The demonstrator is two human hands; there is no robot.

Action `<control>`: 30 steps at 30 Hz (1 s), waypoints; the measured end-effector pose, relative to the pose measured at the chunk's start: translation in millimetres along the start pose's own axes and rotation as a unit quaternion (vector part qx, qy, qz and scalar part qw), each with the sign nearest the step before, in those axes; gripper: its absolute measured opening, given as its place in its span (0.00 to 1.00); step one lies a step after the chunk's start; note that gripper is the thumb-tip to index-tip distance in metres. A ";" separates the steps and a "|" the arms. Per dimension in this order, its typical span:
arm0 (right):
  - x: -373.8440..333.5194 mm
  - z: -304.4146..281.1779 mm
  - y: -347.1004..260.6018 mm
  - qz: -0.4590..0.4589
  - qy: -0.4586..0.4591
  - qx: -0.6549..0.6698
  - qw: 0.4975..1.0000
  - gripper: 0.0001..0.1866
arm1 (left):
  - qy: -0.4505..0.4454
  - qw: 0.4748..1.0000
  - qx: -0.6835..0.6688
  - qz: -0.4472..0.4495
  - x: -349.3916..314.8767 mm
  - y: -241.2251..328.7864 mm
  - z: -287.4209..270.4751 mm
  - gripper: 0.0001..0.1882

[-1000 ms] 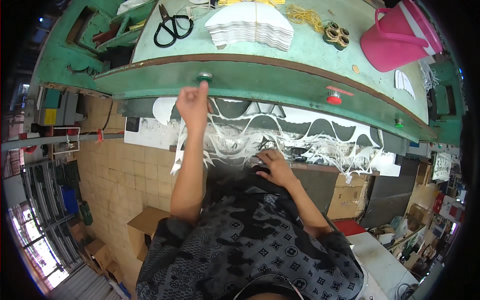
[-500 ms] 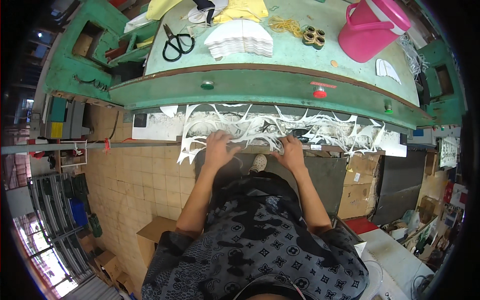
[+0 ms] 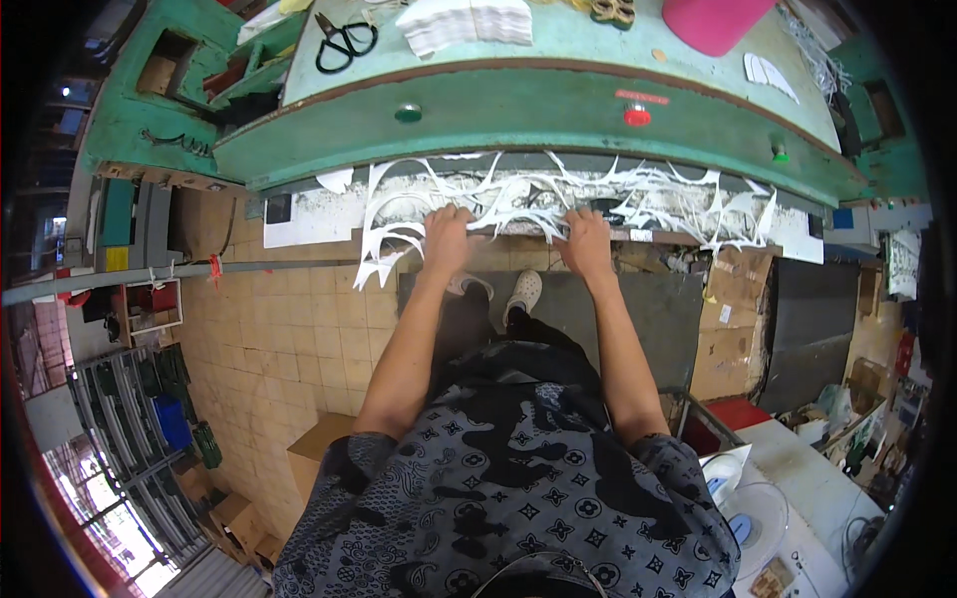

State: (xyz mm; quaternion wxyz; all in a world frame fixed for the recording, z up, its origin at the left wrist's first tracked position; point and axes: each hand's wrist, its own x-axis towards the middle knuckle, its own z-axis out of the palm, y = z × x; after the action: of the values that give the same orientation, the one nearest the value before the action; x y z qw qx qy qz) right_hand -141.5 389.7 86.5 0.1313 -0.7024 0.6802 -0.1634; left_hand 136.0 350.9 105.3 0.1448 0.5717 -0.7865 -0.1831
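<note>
A white sheet full of large cut-out holes (image 3: 538, 217), a web of thin pointed strips, lies along the worn pale bed (image 3: 319, 211) of a green machine. My left hand (image 3: 448, 241) has its fingers curled over the sheet's near edge. To the right, my right hand (image 3: 587, 244) is closed on the same edge in a similar way. Both arms reach forward, nearly straight. Exactly how much of the sheet each hand pinches is hidden under the fingers. A thick green beam (image 3: 538, 112) with red and green push buttons runs just beyond the sheet.
On the green tabletop past the beam lie black-handled scissors (image 3: 345, 46), a stack of white cut pieces (image 3: 467, 26) and a pink bucket (image 3: 713, 22). Behind me stand a cardboard box (image 3: 317, 450) at left and a white table (image 3: 812, 468) at right. A grey pipe (image 3: 289, 264) crosses the left side.
The whole view has shifted, so the bench and sheet appear higher and both my shoes now show. My hands stay at the sheet's near edge, with the left fingers more curled.
</note>
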 end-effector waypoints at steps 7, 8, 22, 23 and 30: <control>-4.4 3.1 5.4 -0.032 0.003 -0.018 0.999 0.24 | -0.017 1.000 -0.013 0.001 -0.2 -0.9 -4.1 0.18; 1.4 -2.8 5.8 -0.039 -0.001 -0.025 0.999 0.25 | -0.024 1.000 -0.011 -0.007 4.2 -0.8 -7.7 0.18; 147.4 -20.8 -56.1 -0.174 -0.064 0.015 0.983 0.41 | -0.017 1.000 -0.005 0.018 103.7 -28.3 -19.0 0.30; 154.4 -16.2 -56.3 -0.160 -0.082 0.024 0.983 0.41 | -0.033 0.999 0.001 0.010 103.0 -28.6 -13.6 0.33; 115.2 3.9 -43.6 -0.213 -0.004 0.019 0.977 0.29 | -0.059 0.998 0.014 0.007 88.8 -40.2 -0.9 0.34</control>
State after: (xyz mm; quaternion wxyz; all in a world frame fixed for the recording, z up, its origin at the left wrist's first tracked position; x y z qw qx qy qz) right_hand -97.7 276.2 106.5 0.1096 -0.8291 0.5111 -0.1983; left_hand 143.4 255.0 89.5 0.0914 0.5568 -0.8000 -0.2040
